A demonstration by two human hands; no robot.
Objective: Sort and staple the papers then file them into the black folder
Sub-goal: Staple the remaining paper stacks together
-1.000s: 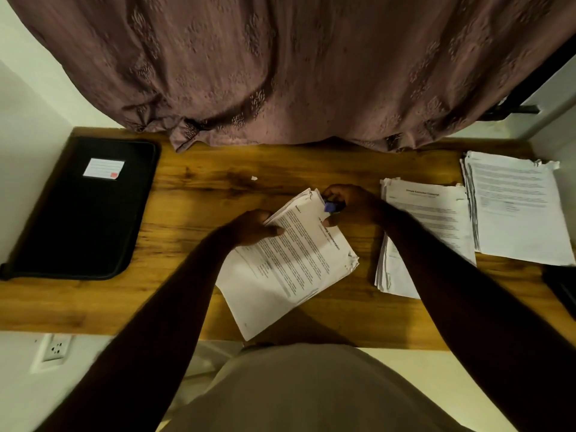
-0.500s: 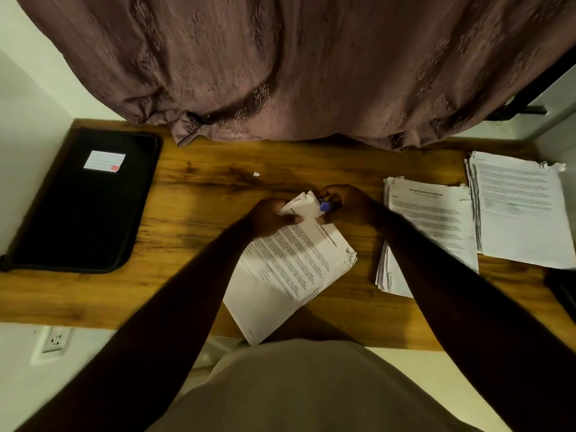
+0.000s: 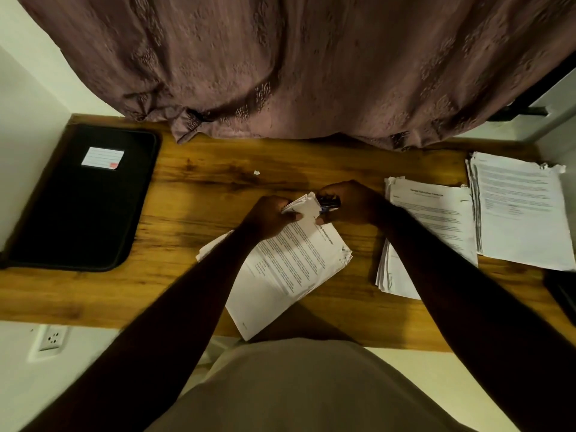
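A stack of printed papers (image 3: pixel 290 263) lies at an angle in the middle of the wooden desk (image 3: pixel 202 194). My left hand (image 3: pixel 268 215) pinches its raised top corner. My right hand (image 3: pixel 346 202) grips a small dark-blue stapler (image 3: pixel 328 203) whose jaws sit over that same corner. The black folder (image 3: pixel 78 201) with a white label lies shut at the desk's far left. Two more paper piles rest on the right: a nearer one (image 3: pixel 436 232) and a farther one (image 3: pixel 523 213).
A brown patterned curtain (image 3: pixel 296 67) hangs over the desk's back edge. A tiny paper scrap (image 3: pixel 256 172) lies near the middle back. A dark object (image 3: pixel 561 294) shows at the right edge. A wall socket (image 3: pixel 51 338) sits below the desk at left.
My left hand has slid up from the stack's left side to its top corner and lifted it. My right hand has brought the stapler onto that corner.
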